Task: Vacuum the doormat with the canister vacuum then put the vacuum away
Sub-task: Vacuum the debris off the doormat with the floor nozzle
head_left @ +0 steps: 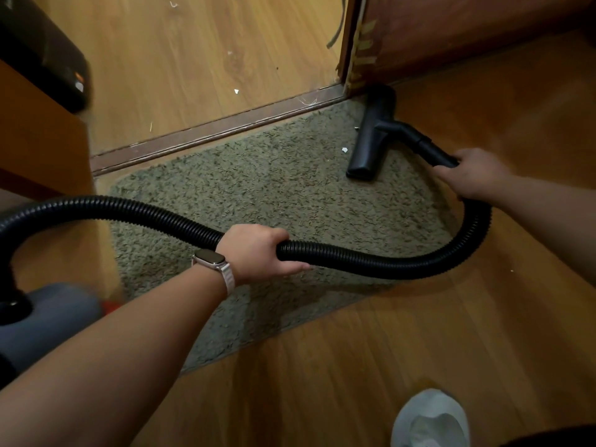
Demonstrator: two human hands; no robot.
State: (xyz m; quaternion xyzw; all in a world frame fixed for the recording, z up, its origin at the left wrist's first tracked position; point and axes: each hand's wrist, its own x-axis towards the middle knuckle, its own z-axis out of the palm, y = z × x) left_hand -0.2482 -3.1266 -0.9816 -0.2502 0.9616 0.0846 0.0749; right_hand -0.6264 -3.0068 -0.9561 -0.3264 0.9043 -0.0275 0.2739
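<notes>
Doormat point(258, 188) lies on the wood floor point(419, 333) against the threshold strip point(209, 130), with the black nozzle point(371, 137) resting on its far right corner beside the door point(483, 33). The right hand point(474, 172) has its fingers curled round the tube point(432, 150) just behind the nozzle, and the left hand point(254, 253), wearing a watch point(209, 258), grips the ribbed hose point(387, 256) with fingers wrapped round it. The hose loops left to the grey canister point(48, 311); a white shoe point(432, 421) shows at the bottom.
</notes>
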